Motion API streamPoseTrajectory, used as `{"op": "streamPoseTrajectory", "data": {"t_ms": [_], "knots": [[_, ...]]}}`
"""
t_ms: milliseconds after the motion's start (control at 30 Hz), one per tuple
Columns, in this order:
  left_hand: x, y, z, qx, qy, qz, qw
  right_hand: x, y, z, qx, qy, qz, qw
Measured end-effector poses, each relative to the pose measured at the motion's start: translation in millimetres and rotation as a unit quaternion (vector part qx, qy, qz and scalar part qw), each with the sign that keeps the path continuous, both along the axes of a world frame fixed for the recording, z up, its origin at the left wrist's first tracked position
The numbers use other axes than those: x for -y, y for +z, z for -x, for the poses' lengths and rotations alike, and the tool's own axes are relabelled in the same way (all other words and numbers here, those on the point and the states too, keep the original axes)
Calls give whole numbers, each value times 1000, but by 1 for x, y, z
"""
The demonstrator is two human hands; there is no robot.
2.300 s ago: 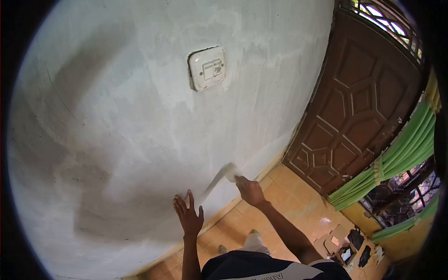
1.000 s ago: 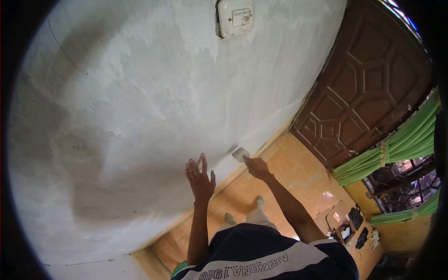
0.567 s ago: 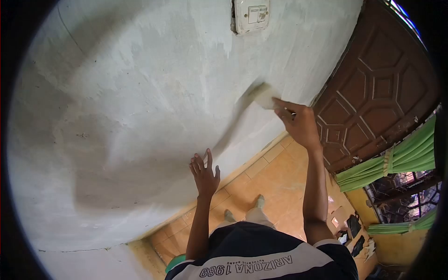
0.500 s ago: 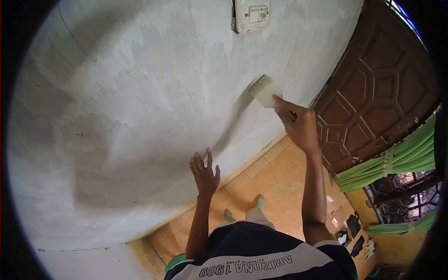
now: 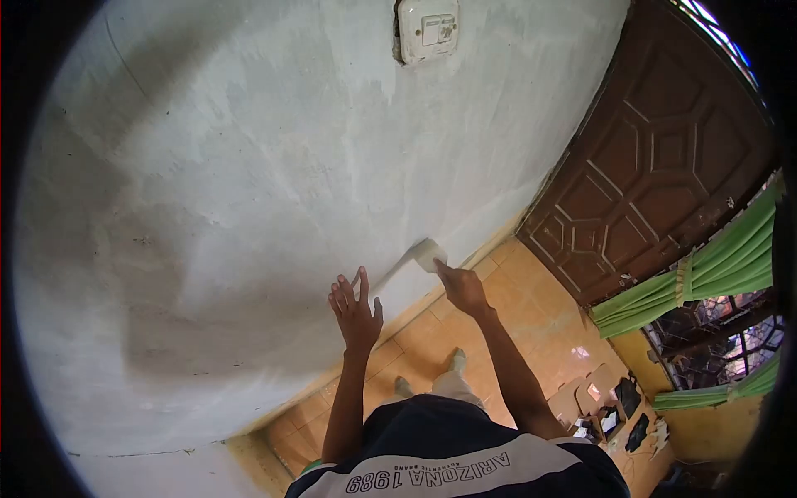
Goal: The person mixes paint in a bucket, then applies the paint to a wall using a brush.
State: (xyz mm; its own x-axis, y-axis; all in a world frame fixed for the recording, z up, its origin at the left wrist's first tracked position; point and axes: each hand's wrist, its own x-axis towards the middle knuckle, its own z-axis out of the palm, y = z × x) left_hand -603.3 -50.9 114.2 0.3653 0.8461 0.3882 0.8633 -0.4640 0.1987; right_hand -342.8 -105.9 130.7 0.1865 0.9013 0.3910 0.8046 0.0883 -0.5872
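Note:
My right hand (image 5: pixel 465 290) is closed round the handle of a wide, flat paintbrush (image 5: pixel 431 256). The brush's bristle end meets the pale, patchily painted wall (image 5: pixel 315 183) low down, above the floor edge. My left hand (image 5: pixel 357 319) is open, fingers spread, beside the lower part of the same wall and to the left of the brush. Shadows of my arms and body fall across the wall.
A light switch (image 5: pixel 428 31) sits high on the wall. To the right are a brown panelled door (image 5: pixel 656 158) and a window with green curtains (image 5: pixel 697 278). Orange tiles (image 5: pixel 531 307) cover the floor; cardboard (image 5: pixel 591 393) and dark items lie at lower right.
My right hand has brought the paintbrush down the wall and somewhat left, closer to my left hand. The left hand stays open, nearly in place. The view has shifted slightly.

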Motion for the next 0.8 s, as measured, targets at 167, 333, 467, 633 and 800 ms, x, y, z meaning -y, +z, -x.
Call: {"op": "streamPoseTrajectory", "data": {"t_ms": [167, 333, 467, 633, 800], "knots": [[1, 3, 0, 3, 3, 16, 1000, -8, 81, -10, -34, -26, -154, 987], [1, 1, -1, 8, 10, 13, 1000, -15, 110, 3, -109, -65, -193, 973], [5, 5, -5, 35, 15, 5, 999, -29, 16, 2, -98, -79, -143, 982], [14, 19, -19, 48, 17, -19, 999, -6, -69, 2, -36, -109, 46, 992], [32, 59, -36, 137, 24, -29, 990, -13, -16, -24, -7, -118, 33, 992]]}}
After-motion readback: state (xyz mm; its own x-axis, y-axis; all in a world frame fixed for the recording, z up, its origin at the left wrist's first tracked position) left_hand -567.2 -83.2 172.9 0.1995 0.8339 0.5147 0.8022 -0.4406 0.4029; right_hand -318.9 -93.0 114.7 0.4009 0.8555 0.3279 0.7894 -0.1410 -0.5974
